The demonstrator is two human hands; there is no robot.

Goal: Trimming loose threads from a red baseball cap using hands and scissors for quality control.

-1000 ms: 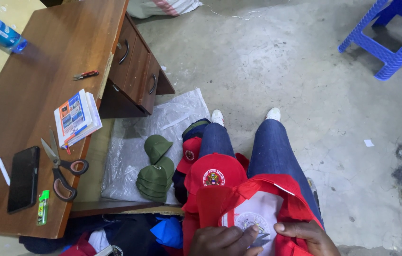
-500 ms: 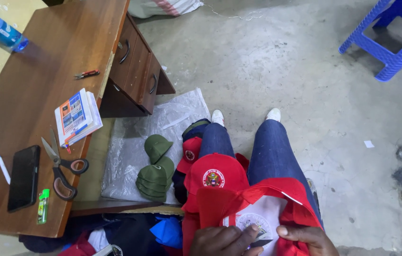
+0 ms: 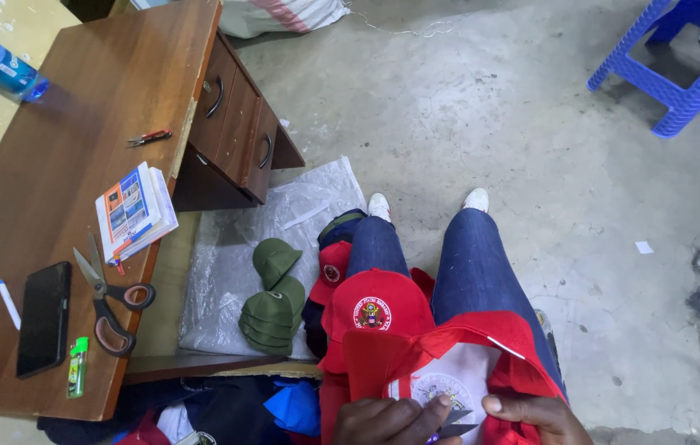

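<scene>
left hand: fingers bent, pressing red cloth cap with white inside | right hand: pinching cap edge | cap: 12 o'clock from both hands, touching

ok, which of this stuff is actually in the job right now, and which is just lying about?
In the job:
left hand and right hand, both on the red and white cap in the lap
small dark blade between the hands
red cap on the knee

Lying about:
green caps on the plastic sheet
scissors, phone, lighter, booklets on the desk
blue stool
</scene>
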